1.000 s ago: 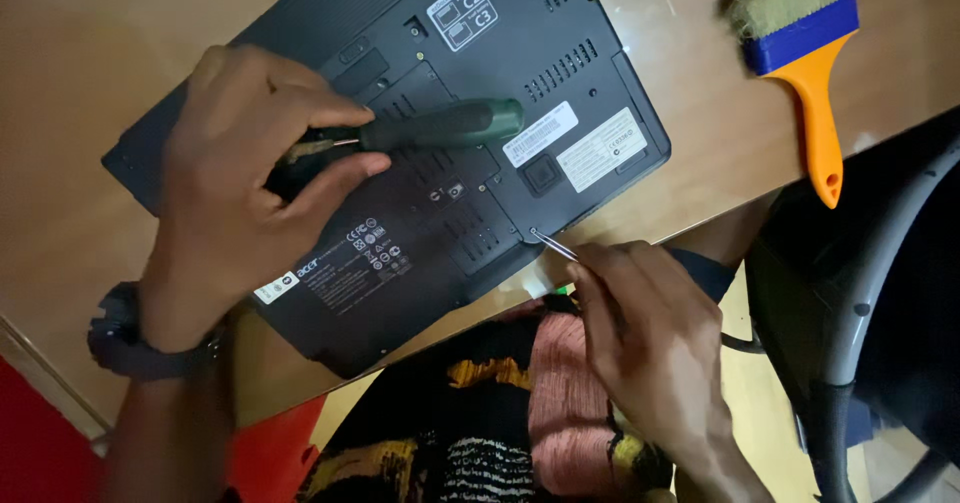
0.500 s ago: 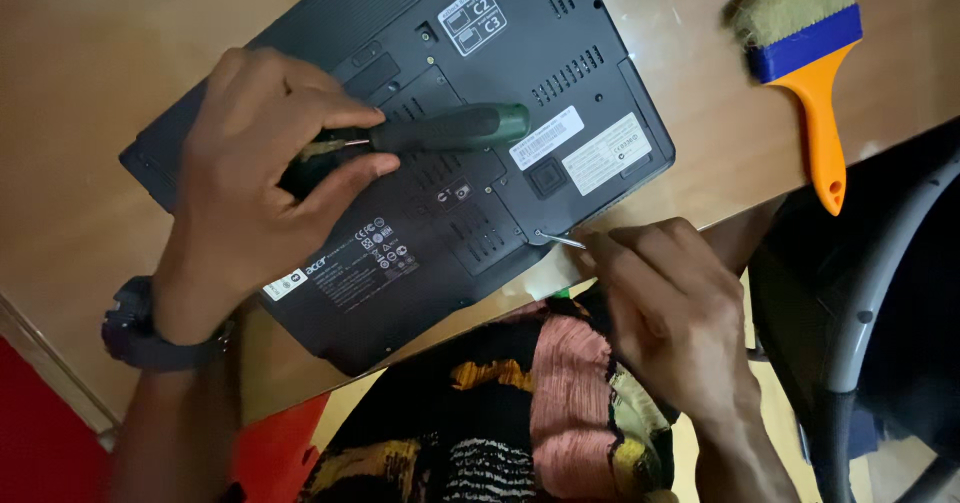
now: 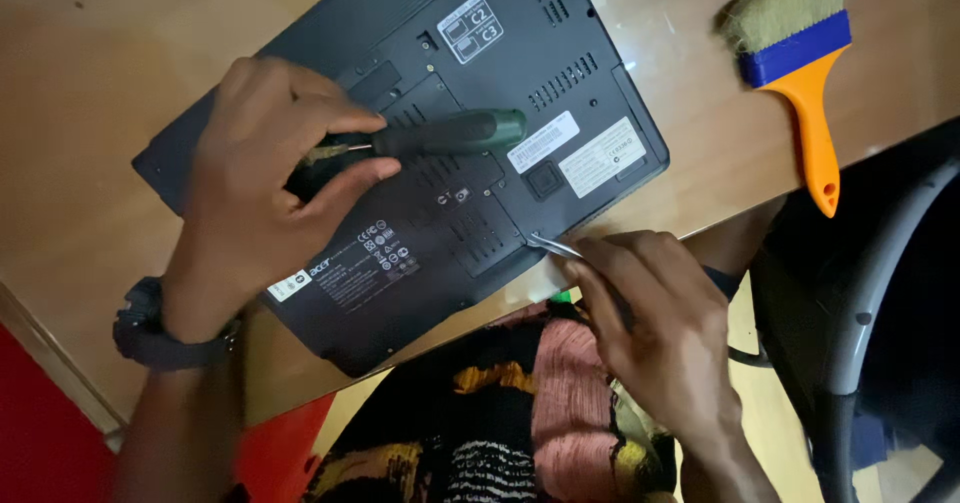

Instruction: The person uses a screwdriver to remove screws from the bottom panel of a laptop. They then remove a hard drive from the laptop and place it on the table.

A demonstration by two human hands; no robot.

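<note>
A dark grey laptop [image 3: 480, 73] lies upside down on a wooden table [image 3: 90, 83], its underside with vents and white stickers facing up. My left hand [image 3: 265, 178] rests on the laptop's left half and grips a screwdriver with a dark green handle [image 3: 450, 133] that lies flat across the base. My right hand [image 3: 655, 328] is at the laptop's near edge and pinches a thin silver metal tool [image 3: 553, 246], whose tip touches the seam near a bottom panel. A dark watch [image 3: 150, 328] is on my left wrist.
A brush with pale bristles, a blue band and an orange handle [image 3: 805, 83] lies on the table at the right. A dark chair with a grey frame [image 3: 880, 293] stands at the right. Patterned clothing [image 3: 510, 423] covers my lap below the table edge.
My right hand has moved up from my lap to the laptop's near edge, bringing the metal tool's tip to the seam. My left hand and the screwdriver have barely moved.
</note>
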